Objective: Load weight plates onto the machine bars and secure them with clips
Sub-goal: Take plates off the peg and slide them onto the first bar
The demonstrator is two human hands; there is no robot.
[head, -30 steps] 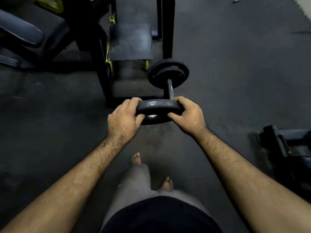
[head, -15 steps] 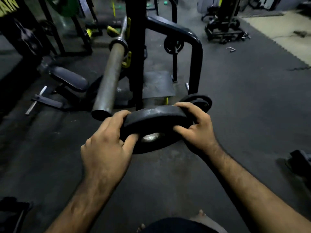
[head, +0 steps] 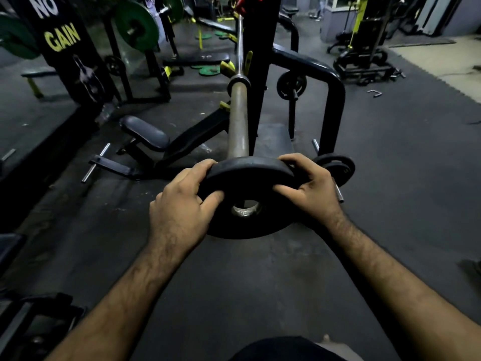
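Above the dark floor (head: 260,282), both hands' grips, left hand (head: 179,212) and right hand (head: 309,191), clasp the plate (head: 250,183).

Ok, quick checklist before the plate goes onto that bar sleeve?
1. Both hands gripping the plate: ok, left hand and right hand hold opposite edges.
2. Bar sleeve bare: ok along the visible length.
3. Plate hole in line with the sleeve end: not ok, the hole sits lower and the plate is tilted.
4. Sleeve end visible: not ok, the plate hides it.
5. Clip within reach: cannot tell.
6. Floor below clear: ok.
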